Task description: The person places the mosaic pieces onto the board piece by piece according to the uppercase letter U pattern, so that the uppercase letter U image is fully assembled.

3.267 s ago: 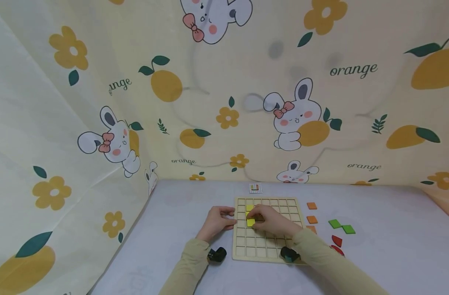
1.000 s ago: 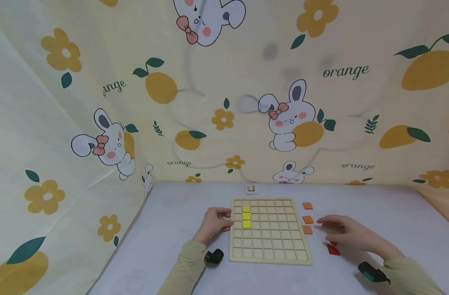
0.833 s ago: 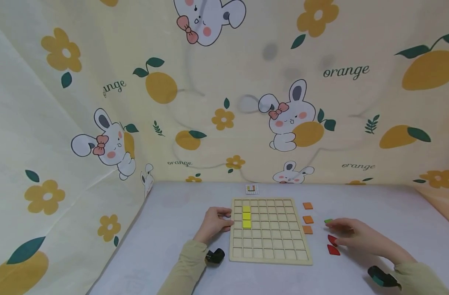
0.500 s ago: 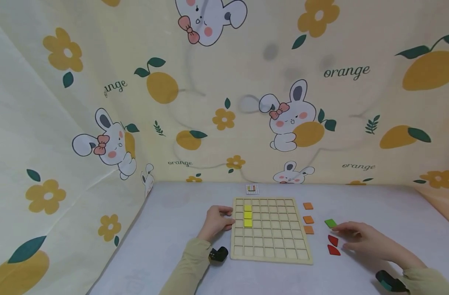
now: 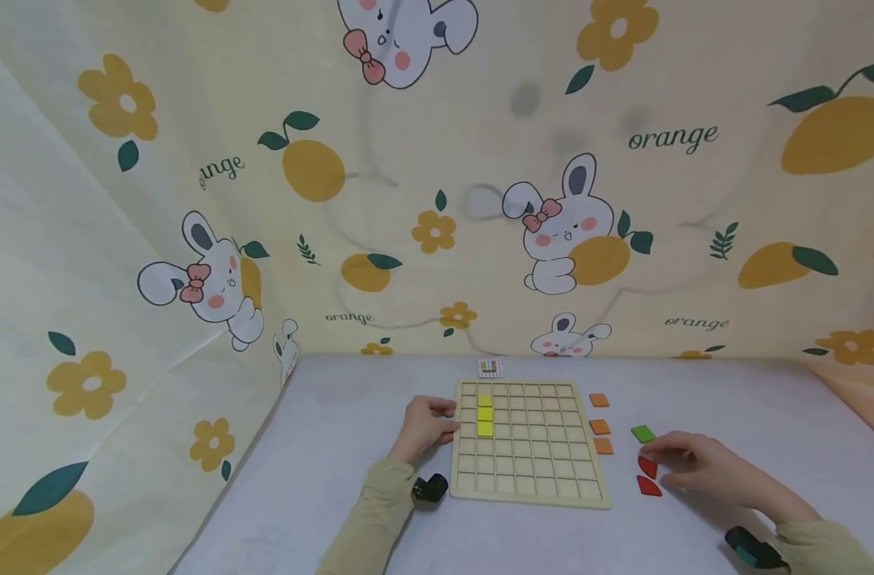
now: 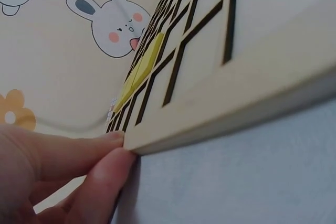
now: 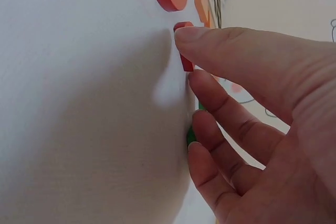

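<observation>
My left hand (image 5: 421, 430) touches the left edge of a wooden grid board (image 5: 530, 489). In the left wrist view, the forefinger and thumb tips (image 6: 122, 156) meet the board's rim. Three yellow square tiles (image 5: 484, 414) fill a short column near the board's left side. My right hand (image 5: 702, 467) hovers low on the right with thumb and fingers apart. Its fingertips are right by a red rounded tile (image 5: 647, 467); the right wrist view has the thumb overlapping that tile. A second red tile (image 5: 648, 485) lies nearer me, and a green diamond tile (image 5: 642, 434) lies beyond the fingertips.
Three orange slanted tiles (image 5: 599, 426) are lined up along the board's right edge. Behind the board lies a small pattern card (image 5: 490, 367). A printed cloth (image 5: 408, 160) with rabbits and oranges hangs around the back and left of the white table (image 5: 322, 447).
My right hand has left the yellow tiles on the board and moved right to the red tiles. Over the last second, the board has shifted slightly away from me and right with my left hand.
</observation>
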`<action>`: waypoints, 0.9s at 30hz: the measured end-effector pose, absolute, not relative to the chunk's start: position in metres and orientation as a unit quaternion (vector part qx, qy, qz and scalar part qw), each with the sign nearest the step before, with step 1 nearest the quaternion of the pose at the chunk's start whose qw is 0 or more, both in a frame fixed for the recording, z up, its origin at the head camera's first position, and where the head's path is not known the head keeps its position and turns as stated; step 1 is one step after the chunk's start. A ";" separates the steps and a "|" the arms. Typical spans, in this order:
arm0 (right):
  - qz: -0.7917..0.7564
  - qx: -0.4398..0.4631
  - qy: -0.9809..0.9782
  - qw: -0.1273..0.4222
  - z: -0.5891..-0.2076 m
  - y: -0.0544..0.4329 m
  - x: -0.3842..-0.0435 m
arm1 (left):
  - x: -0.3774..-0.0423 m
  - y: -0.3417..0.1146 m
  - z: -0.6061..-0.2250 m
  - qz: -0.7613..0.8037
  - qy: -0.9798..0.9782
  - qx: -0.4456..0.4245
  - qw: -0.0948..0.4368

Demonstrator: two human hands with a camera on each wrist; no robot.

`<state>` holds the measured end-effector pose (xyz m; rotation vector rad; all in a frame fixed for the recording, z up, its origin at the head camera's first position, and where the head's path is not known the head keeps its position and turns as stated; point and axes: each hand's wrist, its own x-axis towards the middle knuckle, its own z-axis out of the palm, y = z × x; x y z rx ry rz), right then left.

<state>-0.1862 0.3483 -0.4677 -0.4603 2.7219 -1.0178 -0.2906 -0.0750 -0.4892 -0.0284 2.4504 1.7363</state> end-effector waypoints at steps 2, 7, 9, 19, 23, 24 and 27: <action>-0.338 -0.159 0.923 0.094 -0.468 0.348 -0.186 | -0.291 -0.075 -0.489 0.579 0.812 -0.007 0.071; -0.332 -0.154 0.926 0.089 -0.471 0.344 -0.189 | -0.291 -0.077 -0.490 0.577 0.813 -0.008 0.074; -0.333 -0.149 0.927 0.091 -0.471 0.343 -0.189 | -0.291 -0.077 -0.491 0.575 0.815 -0.008 0.075; -0.334 -0.159 0.924 0.097 -0.473 0.342 -0.191 | -0.291 -0.076 -0.492 0.578 0.813 -0.006 0.071; -0.331 -0.154 0.926 0.098 -0.472 0.343 -0.193 | -0.291 -0.075 -0.492 0.580 0.812 -0.006 0.071; -0.329 -0.154 0.927 0.096 -0.471 0.343 -0.194 | -0.291 -0.075 -0.492 0.580 0.811 -0.006 0.072; -0.325 -0.162 0.928 0.081 -0.467 0.340 -0.197 | -0.290 -0.076 -0.492 0.579 0.812 0.000 0.070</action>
